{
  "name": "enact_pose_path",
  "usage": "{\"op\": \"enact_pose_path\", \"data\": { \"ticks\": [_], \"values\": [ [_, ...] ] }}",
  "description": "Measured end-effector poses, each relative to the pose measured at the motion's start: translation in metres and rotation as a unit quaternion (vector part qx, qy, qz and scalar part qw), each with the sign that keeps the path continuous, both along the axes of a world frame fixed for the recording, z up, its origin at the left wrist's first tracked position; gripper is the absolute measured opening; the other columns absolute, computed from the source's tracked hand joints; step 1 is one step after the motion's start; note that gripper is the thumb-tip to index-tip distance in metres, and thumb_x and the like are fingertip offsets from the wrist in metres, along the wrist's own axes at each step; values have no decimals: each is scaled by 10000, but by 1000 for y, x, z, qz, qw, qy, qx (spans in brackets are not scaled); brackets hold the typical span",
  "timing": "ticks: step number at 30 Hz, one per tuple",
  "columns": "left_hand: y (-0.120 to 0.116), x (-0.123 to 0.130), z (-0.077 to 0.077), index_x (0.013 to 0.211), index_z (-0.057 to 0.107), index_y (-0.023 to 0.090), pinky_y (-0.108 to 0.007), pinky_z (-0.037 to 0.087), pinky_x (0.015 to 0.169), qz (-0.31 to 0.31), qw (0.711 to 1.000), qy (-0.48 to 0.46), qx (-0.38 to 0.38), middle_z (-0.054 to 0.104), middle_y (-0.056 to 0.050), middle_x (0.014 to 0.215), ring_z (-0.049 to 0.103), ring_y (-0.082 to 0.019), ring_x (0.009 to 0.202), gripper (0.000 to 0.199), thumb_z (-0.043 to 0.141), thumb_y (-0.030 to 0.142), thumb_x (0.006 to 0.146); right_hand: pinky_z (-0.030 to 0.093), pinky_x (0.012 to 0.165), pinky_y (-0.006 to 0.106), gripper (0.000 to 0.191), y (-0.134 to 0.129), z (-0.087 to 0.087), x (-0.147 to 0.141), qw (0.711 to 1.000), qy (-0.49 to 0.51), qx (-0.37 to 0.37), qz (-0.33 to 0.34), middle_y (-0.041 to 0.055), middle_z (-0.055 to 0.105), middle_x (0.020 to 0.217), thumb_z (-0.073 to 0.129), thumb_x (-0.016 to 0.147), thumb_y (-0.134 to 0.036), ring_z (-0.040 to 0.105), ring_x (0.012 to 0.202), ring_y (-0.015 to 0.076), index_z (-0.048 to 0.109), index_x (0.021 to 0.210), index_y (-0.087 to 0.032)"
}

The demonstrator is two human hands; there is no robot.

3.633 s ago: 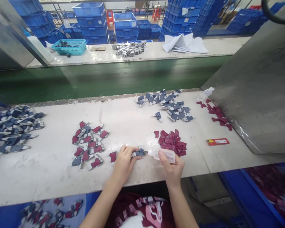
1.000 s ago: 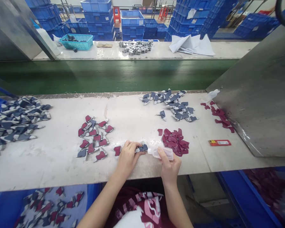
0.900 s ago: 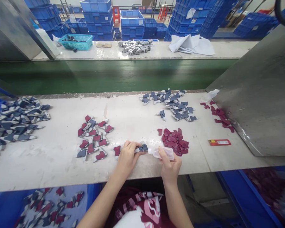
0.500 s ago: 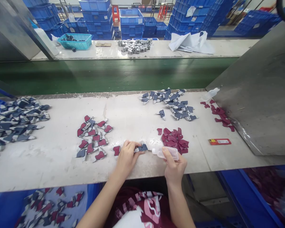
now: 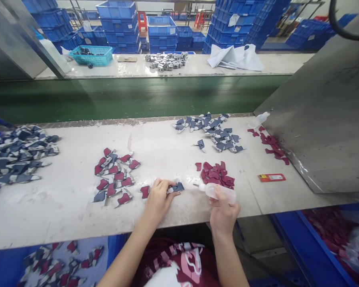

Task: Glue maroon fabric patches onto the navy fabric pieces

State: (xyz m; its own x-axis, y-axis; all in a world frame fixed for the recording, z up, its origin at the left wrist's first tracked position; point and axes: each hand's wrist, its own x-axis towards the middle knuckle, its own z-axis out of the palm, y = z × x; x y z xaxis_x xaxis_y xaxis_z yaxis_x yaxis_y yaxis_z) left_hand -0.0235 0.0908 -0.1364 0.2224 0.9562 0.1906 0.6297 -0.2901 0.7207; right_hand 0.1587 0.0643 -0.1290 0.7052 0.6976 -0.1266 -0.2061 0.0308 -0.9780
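My left hand (image 5: 159,198) is closed on a small blue-and-grey part (image 5: 178,186), holding it low over the white worktop (image 5: 167,151). In my right hand (image 5: 224,213) is a clear squeeze bottle (image 5: 219,193) with a thin nozzle, tilted so its tip points left, apart from the part. Just left of my left hand lies a grey part with a maroon face (image 5: 145,191). Loose maroon pieces (image 5: 217,174) are heaped behind the bottle. More blue-and-grey parts (image 5: 224,137) lie farther back, and a group with mostly maroon faces (image 5: 115,175) sits to the left.
A large pile of blue-and-grey parts (image 5: 18,155) covers the far left. At right are a red packet (image 5: 272,177), another clear bottle (image 5: 259,119) and a metal panel (image 5: 326,111). A green belt (image 5: 137,99) runs behind. Blue bins (image 5: 115,247) stand below the front edge.
My right hand has drawn the squeeze bottle back to the right, so its nozzle has left the part. My left hand keeps hold of the part. The whole view has shifted slightly.
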Motion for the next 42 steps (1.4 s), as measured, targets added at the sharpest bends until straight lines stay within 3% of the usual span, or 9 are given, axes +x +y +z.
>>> {"op": "enact_pose_path", "data": {
  "ticks": [4,8,16,23,27,31,34,39,42],
  "values": [
    [0,-3,1,962,658,191,-358,559,772,-5,1000,-15,-10,702,-47,888,649,-241,876,135,741,190,855,554,683,331,385,14,10,-3,996,43,57,52,5,715,766,826,678,-385,712,677,197,569,892,-193],
    [1,-20,1,943,679,196,-355,566,759,4,999,-34,-17,704,-52,871,658,-239,851,94,706,255,874,523,942,417,497,35,17,-24,981,-40,62,179,79,768,1019,816,711,-319,722,1041,256,506,1090,-234],
    [-6,-59,17,890,723,214,-347,568,719,93,993,-49,-47,719,-66,869,674,-242,802,215,697,418,828,545,799,356,414,67,3,-61,914,-227,-71,329,57,751,1080,791,746,-350,682,830,196,567,1074,-233],
    [-17,-37,17,918,727,212,-326,550,755,83,981,-128,-120,774,-52,904,706,-236,820,186,711,350,794,525,918,439,986,63,13,-2,839,-417,-31,348,116,618,1360,879,660,-420,611,1056,278,393,1505,-266],
    [-13,-33,18,885,735,212,-326,552,749,96,975,-147,-132,780,-50,897,713,-245,831,187,726,347,754,475,992,486,524,76,14,40,793,-525,-52,304,90,673,1229,758,829,-311,529,1130,316,626,1335,-285],
    [-12,-27,23,862,743,214,-319,570,774,96,968,-184,-143,787,-41,886,728,-247,866,178,745,339,735,489,941,491,192,90,9,48,759,-566,-86,311,100,721,998,762,812,-222,528,1014,322,780,1001,-251],
    [-15,-14,23,880,739,206,-312,606,726,108,936,-272,-198,789,-34,854,747,-230,780,216,749,351,721,501,869,456,40,88,12,42,788,-524,-72,315,79,731,857,747,829,-277,565,928,298,769,818,-245],
    [-20,13,19,887,745,182,-321,638,764,142,892,-361,-234,809,-70,910,775,-261,870,251,784,307,673,523,688,335,280,55,26,28,915,-249,-19,317,64,756,810,712,826,-489,651,740,210,787,828,-218],
    [-19,22,20,906,751,180,-348,638,825,145,889,-379,-210,812,-81,956,774,-270,929,235,775,292,701,550,713,334,265,31,32,14,934,-133,2,332,60,776,833,742,788,-488,703,803,223,805,806,-231]
  ]
}}
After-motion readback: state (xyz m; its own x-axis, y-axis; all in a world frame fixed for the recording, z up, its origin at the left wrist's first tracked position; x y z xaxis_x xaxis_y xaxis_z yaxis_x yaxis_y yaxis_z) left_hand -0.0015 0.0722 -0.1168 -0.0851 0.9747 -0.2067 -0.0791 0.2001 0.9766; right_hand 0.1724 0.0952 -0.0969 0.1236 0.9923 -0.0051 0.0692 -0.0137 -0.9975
